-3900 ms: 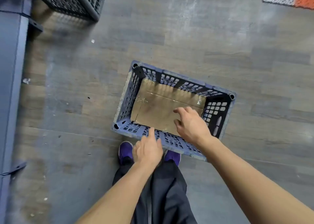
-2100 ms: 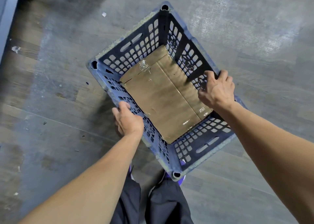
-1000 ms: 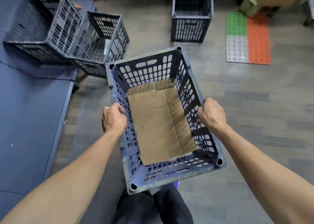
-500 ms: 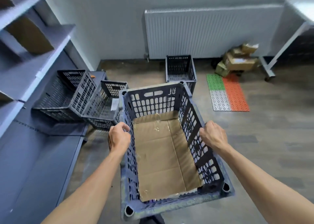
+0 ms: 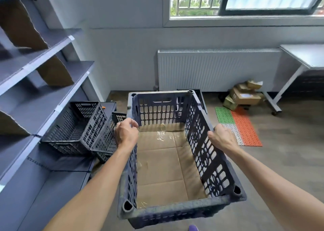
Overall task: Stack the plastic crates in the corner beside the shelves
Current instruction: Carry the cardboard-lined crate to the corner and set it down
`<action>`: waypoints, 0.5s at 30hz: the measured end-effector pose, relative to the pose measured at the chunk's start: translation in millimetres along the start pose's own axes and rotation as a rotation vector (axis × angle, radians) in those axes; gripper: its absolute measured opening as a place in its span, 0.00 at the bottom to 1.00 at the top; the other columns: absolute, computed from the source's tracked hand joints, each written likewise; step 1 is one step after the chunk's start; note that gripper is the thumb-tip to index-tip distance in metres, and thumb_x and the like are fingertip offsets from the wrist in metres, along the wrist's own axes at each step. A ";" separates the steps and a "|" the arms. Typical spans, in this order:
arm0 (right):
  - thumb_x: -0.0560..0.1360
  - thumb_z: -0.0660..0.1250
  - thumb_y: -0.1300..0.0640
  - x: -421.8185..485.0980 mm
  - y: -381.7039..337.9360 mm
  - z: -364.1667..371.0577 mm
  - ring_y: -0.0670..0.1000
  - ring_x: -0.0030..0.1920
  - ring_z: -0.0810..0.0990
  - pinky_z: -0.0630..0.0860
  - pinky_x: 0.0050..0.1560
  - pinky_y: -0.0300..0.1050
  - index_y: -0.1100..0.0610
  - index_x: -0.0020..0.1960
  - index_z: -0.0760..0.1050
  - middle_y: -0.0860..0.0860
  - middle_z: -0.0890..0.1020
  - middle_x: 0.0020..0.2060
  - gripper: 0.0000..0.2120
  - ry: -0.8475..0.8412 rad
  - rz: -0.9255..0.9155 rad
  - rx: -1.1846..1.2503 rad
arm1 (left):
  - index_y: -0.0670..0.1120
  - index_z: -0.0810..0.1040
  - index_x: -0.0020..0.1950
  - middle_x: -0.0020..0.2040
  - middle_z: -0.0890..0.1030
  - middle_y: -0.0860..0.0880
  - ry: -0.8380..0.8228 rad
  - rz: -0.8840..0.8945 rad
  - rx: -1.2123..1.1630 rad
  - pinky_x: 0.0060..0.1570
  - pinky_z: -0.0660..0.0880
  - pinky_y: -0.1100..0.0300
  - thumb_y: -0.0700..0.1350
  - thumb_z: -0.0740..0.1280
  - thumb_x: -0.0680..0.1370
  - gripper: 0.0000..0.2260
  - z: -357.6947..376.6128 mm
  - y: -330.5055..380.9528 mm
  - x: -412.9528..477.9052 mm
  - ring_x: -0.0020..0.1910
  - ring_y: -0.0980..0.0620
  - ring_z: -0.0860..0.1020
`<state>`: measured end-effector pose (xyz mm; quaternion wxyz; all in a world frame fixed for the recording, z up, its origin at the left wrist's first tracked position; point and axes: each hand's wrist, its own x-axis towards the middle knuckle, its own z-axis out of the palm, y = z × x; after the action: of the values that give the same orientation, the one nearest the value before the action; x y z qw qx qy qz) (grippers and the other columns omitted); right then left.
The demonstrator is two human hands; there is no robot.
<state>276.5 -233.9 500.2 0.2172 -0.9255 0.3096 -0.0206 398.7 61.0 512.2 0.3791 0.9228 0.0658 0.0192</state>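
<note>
I carry a dark blue plastic crate (image 5: 206, 160) in front of me, off the floor, with a cardboard sheet (image 5: 166, 164) lining its bottom. My left hand (image 5: 125, 132) grips its left long rim and my right hand (image 5: 221, 138) grips its right long rim. A black crate (image 5: 75, 127) sits on the low shelf board at the left, and a second black crate (image 5: 108, 139) leans against it on the floor. Another crate (image 5: 201, 99) stands by the radiator, mostly hidden behind the one I hold.
Grey shelves (image 5: 43, 69) with cardboard pieces line the left side, and the corner lies between them and the white wall. A radiator (image 5: 217, 69), small cardboard boxes (image 5: 243, 94), a green, white and orange mat (image 5: 236, 124) and a table (image 5: 301, 59) are to the right.
Both hands took hold of the crate's long rims and lifted it off the floor. My view rose from the floor to the shelves, wall and window, and the crate came up higher.
</note>
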 end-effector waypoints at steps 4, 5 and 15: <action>0.75 0.58 0.58 35.2 -18.2 -5.9 0.50 0.29 0.64 0.61 0.30 0.44 0.55 0.37 0.62 0.50 0.68 0.30 0.09 0.043 -0.041 -0.012 | 0.54 0.77 0.38 0.50 0.77 0.46 0.067 0.022 0.021 0.49 0.76 0.51 0.36 0.63 0.73 0.13 -0.1 23.7 25.7 0.51 0.43 0.75; 0.75 0.58 0.57 46.9 -20.4 -7.0 0.50 0.30 0.64 0.61 0.30 0.44 0.55 0.37 0.62 0.50 0.68 0.30 0.09 0.048 -0.046 -0.015 | 0.55 0.77 0.38 0.50 0.76 0.46 0.076 0.024 0.023 0.50 0.75 0.51 0.37 0.63 0.73 0.13 3.8 28.9 34.2 0.52 0.42 0.74; 0.75 0.60 0.52 183.5 -44.1 -27.4 0.54 0.32 0.74 0.68 0.32 0.46 0.59 0.35 0.68 0.54 0.77 0.32 0.13 0.005 -0.135 0.010 | 0.54 0.78 0.42 0.48 0.73 0.46 0.188 -0.009 0.101 0.45 0.66 0.57 0.39 0.64 0.75 0.10 50.5 81.8 111.8 0.55 0.43 0.72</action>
<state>444.9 -319.9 525.6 0.2191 -0.9432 0.2468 -0.0391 522.5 -16.6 532.1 0.3241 0.9346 0.1063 0.1006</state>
